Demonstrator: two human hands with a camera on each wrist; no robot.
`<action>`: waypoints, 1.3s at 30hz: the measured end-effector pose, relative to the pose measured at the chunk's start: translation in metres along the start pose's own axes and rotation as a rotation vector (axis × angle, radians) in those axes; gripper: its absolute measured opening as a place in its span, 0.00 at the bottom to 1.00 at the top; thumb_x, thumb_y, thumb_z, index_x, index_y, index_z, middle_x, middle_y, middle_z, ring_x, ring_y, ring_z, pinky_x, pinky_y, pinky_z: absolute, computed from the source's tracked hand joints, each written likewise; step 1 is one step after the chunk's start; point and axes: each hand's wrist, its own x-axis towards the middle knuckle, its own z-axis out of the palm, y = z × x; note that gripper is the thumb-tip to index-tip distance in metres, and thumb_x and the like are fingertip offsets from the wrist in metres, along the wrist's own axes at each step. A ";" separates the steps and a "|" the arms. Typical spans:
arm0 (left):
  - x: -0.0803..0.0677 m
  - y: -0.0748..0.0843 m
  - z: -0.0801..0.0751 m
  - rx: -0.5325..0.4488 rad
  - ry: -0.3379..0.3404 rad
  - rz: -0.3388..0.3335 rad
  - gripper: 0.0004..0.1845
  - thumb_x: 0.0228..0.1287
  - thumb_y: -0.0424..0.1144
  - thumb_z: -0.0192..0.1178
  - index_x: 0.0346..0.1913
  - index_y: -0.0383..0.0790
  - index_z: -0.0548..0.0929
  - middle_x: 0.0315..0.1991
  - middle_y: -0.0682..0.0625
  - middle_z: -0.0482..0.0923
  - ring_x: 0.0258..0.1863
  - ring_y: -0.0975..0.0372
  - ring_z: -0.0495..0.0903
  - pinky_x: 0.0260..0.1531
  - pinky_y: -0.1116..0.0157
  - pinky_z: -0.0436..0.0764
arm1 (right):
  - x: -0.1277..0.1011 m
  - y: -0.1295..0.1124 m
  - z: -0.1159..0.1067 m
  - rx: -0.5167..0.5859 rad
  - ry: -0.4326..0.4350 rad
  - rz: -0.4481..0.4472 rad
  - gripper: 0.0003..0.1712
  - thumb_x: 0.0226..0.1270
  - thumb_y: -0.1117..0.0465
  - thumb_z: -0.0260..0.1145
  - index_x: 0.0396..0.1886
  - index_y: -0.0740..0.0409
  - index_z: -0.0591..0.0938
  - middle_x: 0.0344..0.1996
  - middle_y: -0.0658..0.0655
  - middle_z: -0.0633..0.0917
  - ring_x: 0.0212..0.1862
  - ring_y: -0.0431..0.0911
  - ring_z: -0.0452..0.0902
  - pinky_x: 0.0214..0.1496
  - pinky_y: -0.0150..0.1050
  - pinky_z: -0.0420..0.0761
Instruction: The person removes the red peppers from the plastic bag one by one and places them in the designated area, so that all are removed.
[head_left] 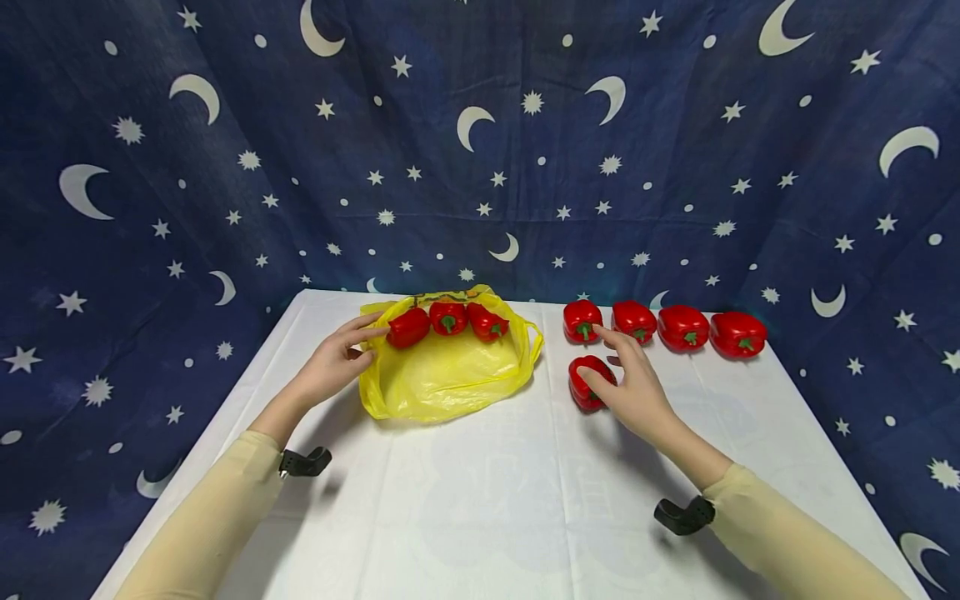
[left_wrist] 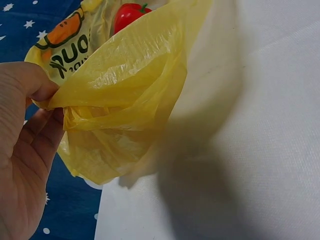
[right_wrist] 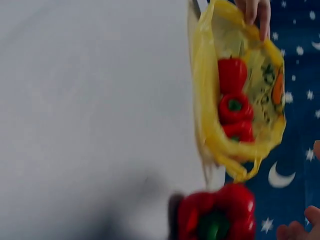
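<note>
My left hand point(head_left: 327, 364) pinches the left rim of a yellow plastic bag point(head_left: 450, 379) between thumb and fingers, as the left wrist view shows. The bag lies with its mouth wide, and three red bell peppers sit along its far side, among them one point(head_left: 448, 318) in the middle. My right hand point(head_left: 636, 392) is at a single red bell pepper point(head_left: 585, 390) on the table, right of the bag. Its thumb overlaps that pepper in the head view. In the right wrist view the fingers point(right_wrist: 300, 231) are spread, with a gap between them and the pepper point(right_wrist: 217, 212).
Several more red bell peppers, such as the far-right one point(head_left: 738, 335), stand in a row along the back right of the table. A white cloth point(head_left: 465, 517) covers the table. Dark blue fabric point(head_left: 427, 133) with moons and stars hangs behind and at both sides.
</note>
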 end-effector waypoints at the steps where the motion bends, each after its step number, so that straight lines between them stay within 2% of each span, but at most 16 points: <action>1: 0.000 0.000 0.000 0.004 0.001 -0.002 0.23 0.70 0.26 0.57 0.66 0.35 0.80 0.76 0.49 0.63 0.66 0.50 0.72 0.45 0.72 0.78 | 0.001 -0.005 0.003 0.004 -0.014 -0.001 0.43 0.66 0.51 0.73 0.78 0.52 0.65 0.69 0.62 0.69 0.65 0.60 0.68 0.63 0.62 0.75; 11: 0.001 0.003 -0.001 0.031 0.006 -0.003 0.22 0.70 0.28 0.57 0.66 0.35 0.81 0.76 0.48 0.64 0.66 0.50 0.71 0.46 0.71 0.79 | 0.021 -0.044 0.048 0.028 -0.191 -0.013 0.38 0.65 0.50 0.72 0.74 0.43 0.70 0.72 0.53 0.69 0.67 0.56 0.70 0.61 0.60 0.77; 21: 0.002 0.004 -0.001 0.041 0.003 -0.006 0.22 0.70 0.29 0.58 0.66 0.36 0.81 0.76 0.50 0.64 0.68 0.52 0.70 0.47 0.70 0.79 | 0.038 -0.059 0.089 0.079 -0.315 -0.022 0.38 0.68 0.48 0.69 0.76 0.42 0.68 0.73 0.50 0.68 0.69 0.52 0.68 0.66 0.55 0.74; 27: 0.003 0.004 -0.002 0.045 -0.001 -0.012 0.22 0.70 0.29 0.58 0.66 0.37 0.81 0.76 0.51 0.64 0.68 0.53 0.70 0.47 0.70 0.79 | 0.050 -0.063 0.112 0.126 -0.341 -0.072 0.37 0.70 0.51 0.69 0.76 0.48 0.69 0.71 0.52 0.69 0.69 0.54 0.69 0.67 0.53 0.73; 33: 0.001 0.002 -0.001 0.028 -0.020 -0.023 0.23 0.70 0.28 0.57 0.67 0.36 0.80 0.76 0.50 0.63 0.66 0.51 0.71 0.46 0.71 0.79 | 0.063 -0.070 0.139 0.084 -0.358 -0.078 0.38 0.70 0.48 0.68 0.77 0.46 0.68 0.73 0.51 0.68 0.70 0.56 0.69 0.68 0.50 0.73; 39: 0.002 0.002 0.000 0.019 -0.004 0.014 0.22 0.70 0.28 0.58 0.66 0.35 0.81 0.76 0.48 0.64 0.66 0.50 0.72 0.44 0.72 0.79 | 0.079 -0.073 0.157 0.058 -0.339 -0.074 0.37 0.71 0.48 0.67 0.77 0.48 0.68 0.74 0.52 0.69 0.71 0.54 0.69 0.70 0.50 0.71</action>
